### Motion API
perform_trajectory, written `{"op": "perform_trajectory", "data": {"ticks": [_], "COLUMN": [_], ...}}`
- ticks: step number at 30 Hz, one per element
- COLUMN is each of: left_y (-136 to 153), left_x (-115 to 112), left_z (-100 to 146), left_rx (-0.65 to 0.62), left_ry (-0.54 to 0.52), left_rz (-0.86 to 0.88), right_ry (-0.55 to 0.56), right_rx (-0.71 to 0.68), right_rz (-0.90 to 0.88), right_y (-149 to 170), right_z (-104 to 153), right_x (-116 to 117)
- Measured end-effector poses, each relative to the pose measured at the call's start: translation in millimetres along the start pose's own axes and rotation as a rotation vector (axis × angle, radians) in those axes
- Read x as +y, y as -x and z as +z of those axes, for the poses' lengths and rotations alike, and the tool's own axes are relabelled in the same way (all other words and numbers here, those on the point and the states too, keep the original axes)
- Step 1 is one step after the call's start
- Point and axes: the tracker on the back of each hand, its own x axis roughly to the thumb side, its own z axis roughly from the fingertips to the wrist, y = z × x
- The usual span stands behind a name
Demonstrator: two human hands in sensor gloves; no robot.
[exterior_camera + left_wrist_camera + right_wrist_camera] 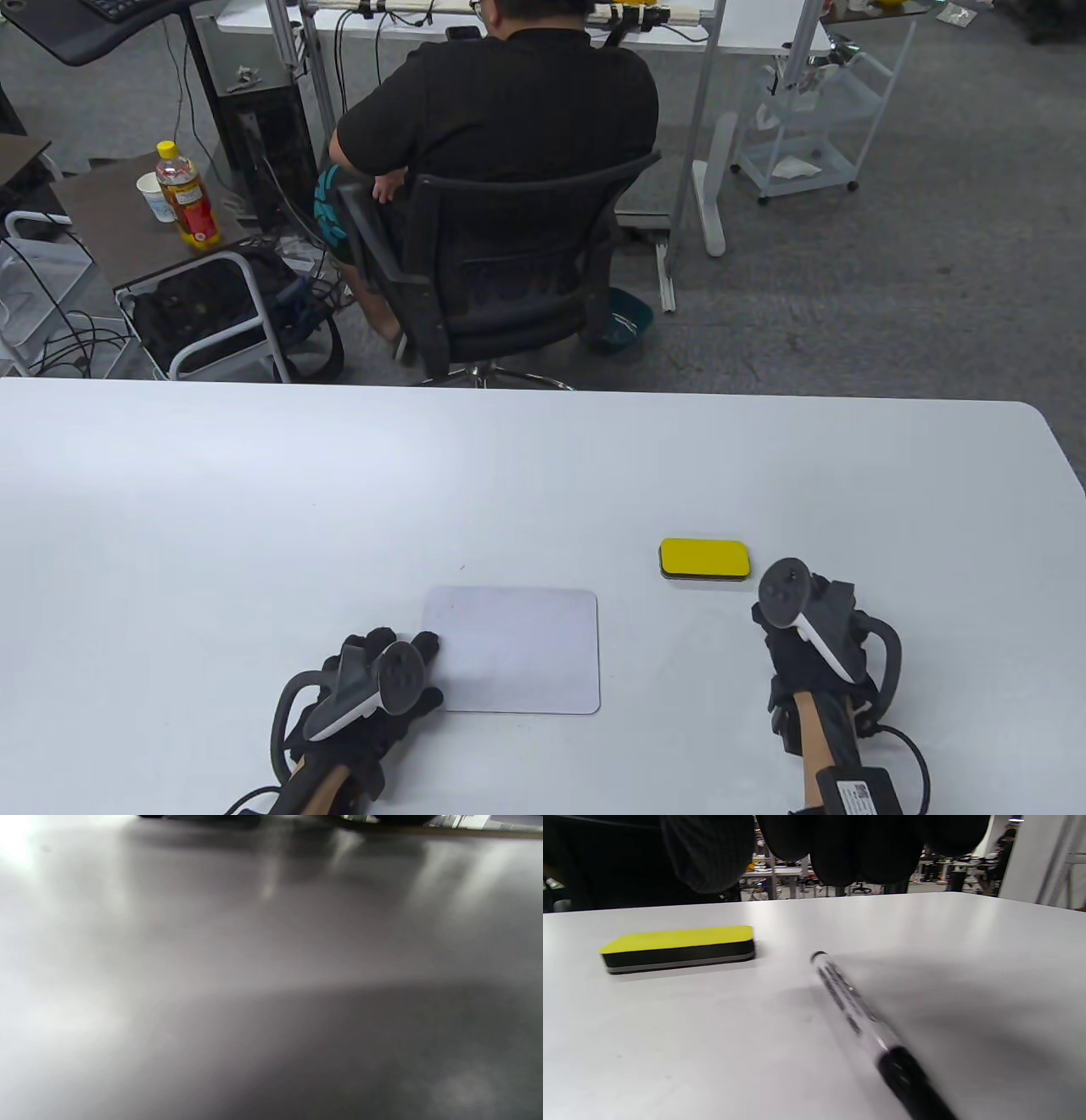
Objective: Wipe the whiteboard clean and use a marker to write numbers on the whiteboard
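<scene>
The big white table [254, 509] is taking up most of what I'm seeing from here, and past its far edge a person in a black shirt [509, 93] is sitting in an office chair [501, 263] with their back to it, next to a bottle [188, 197] and a paper cup [153, 195] standing on a side stand. On the table itself the whiteboard [517, 649] is lying flat near the front edge, roughly in the middle, and it's looking blank with no marks I can make out. The left hand [373, 688] is sitting just beside the board's left edge, with its gloved fingers [424, 643] stretched forward and the tips touching the board's near left corner, not gripping anything. The right hand [814, 645] is hovering well off to the right of the board, and in the right wrist view its fingertips [708, 853] are hanging loosely curled above the table and holding nothing. The yellow eraser [705, 559] is lying flat just beyond and left of that hand, apart from the board. The marker [869, 1027] is lying on the table right below the right hand, black cap end toward the camera, untouched. The left wrist view is just blurry grey, so I can't tell anything from it.
</scene>
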Motion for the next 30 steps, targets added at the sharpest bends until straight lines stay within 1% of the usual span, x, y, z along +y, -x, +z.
{"op": "perform_trajectory", "data": {"ticks": [2,4,7,9,13,18,30], "left_y": [-0.1,-0.3,-0.4,-0.8,-0.9,-0.9,-0.5], "left_x": [-0.3,-0.7,-0.7,-1.2,-1.4,-1.6,-1.9], "left_z": [0.3,0.8,1.2,1.7,1.9,2.1,2.5], "left_rx": [0.000,0.002,0.003,0.007,0.006,0.006,0.005], "left_ry": [0.001,0.003,0.004,0.007,0.006,0.007,0.002], "left_rz": [-0.002,-0.006,-0.016,-0.029,-0.026,-0.025,-0.025], "right_ry": [0.005,0.019,-0.026,-0.018,-0.074,-0.125,-0.120], "right_rx": [0.055,0.078,0.144,0.159,0.182,0.192,0.190], "right_rz": [-0.054,-0.092,-0.028,-0.013,0.057,0.101,0.134], "right_y": [15.7,28.8,37.9,37.3,31.9,25.0,11.2], "right_z": [5.0,4.7,0.5,-2.3,-7.7,-11.3,-10.4], "right_x": [8.1,19.7,29.9,35.3,45.7,53.6,53.3]}}
